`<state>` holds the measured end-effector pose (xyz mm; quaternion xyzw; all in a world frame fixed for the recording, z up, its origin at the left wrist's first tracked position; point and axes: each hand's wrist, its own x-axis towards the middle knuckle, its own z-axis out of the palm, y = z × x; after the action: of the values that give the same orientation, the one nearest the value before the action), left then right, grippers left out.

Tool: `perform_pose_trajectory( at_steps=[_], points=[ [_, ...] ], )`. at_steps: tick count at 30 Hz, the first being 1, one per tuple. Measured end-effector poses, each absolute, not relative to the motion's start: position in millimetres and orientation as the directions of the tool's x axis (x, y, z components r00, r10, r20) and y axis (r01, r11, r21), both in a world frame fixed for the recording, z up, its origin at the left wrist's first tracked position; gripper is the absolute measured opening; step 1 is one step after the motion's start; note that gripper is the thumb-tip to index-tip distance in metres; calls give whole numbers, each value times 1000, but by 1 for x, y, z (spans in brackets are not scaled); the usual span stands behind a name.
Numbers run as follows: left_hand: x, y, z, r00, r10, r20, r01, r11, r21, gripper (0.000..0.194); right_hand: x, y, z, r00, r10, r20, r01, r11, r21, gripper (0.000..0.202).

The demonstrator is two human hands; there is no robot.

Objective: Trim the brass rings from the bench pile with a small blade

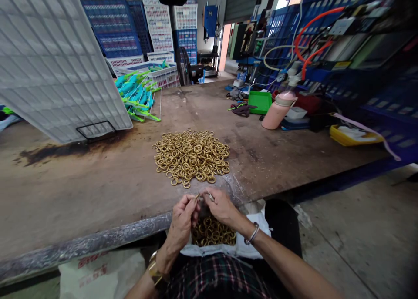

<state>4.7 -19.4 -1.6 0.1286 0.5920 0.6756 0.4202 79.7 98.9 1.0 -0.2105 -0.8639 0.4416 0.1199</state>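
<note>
My left hand [183, 216] is closed, its thumb and finger pinching a small brass-coloured ring [197, 196] over the table's front edge. Close beside it, my right hand [222, 206] is closed around a small metallic tool [211, 196], most of which the fingers hide. The two hands nearly meet at the ring. Just beyond them lies a heap of brass-coloured rings [192, 155] on the brown table [130, 181]. Below the hands, more rings [214, 233] fill a white-lined container [257, 225] at my lap.
A tilted white panel [65, 64] stands at left, with green and turquoise plastic pieces [140, 94] behind it. Toward the right are a pink bottle [277, 112], a green tray [260, 102] and a yellow tray [354, 136]. A fan [184, 66] stands beyond the table.
</note>
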Motion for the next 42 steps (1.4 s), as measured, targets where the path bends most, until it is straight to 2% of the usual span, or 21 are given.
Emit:
perform_pose_trajectory(
  at_steps=[3, 5, 17, 21, 24, 29, 31, 36, 39, 42],
  points=[
    [4, -20, -1, -620, 722, -309, -375, 73, 924, 32, 83, 95, 2, -926, 376, 40, 252, 692, -677, 17],
    [5, -20, 0, -624, 723, -298, -343, 89, 935, 32, 83, 93, 3, -937, 349, 35, 256, 749, -611, 20],
    [4, -26, -1, -655, 725, -214, -200, 107, 974, 34, 79, 89, 4, -946, 298, -128, 323, 823, -467, 24],
    [13, -34, 3, -632, 732, -254, -299, 72, 951, 35, 71, 95, 5, -912, 366, -182, 409, 832, -375, 23],
    [19, -38, 10, -562, 769, -303, -457, 17, 890, 32, 61, 101, 0, -893, 430, -137, 450, 832, -324, 25],
    [9, -40, 12, -537, 733, -418, -708, -123, 695, 28, 44, 99, -7, -939, 344, 20, 314, 876, -365, 33],
    [1, -42, 9, -543, 698, -467, -754, -161, 637, 26, 36, 94, -6, -943, 333, 28, 304, 888, -345, 36],
    [-15, -48, 5, -510, 697, -504, -830, -243, 502, 22, 21, 85, 3, -915, 396, -80, 403, 879, -254, 28],
    [-23, -48, 3, -484, 702, -522, -856, -255, 450, 15, 18, 85, 3, -907, 412, -89, 421, 870, -257, 25],
    [-29, -44, 0, -475, 677, -562, -862, -228, 453, 21, 20, 90, -3, -919, 394, -34, 385, 873, -299, 25]
  ],
)
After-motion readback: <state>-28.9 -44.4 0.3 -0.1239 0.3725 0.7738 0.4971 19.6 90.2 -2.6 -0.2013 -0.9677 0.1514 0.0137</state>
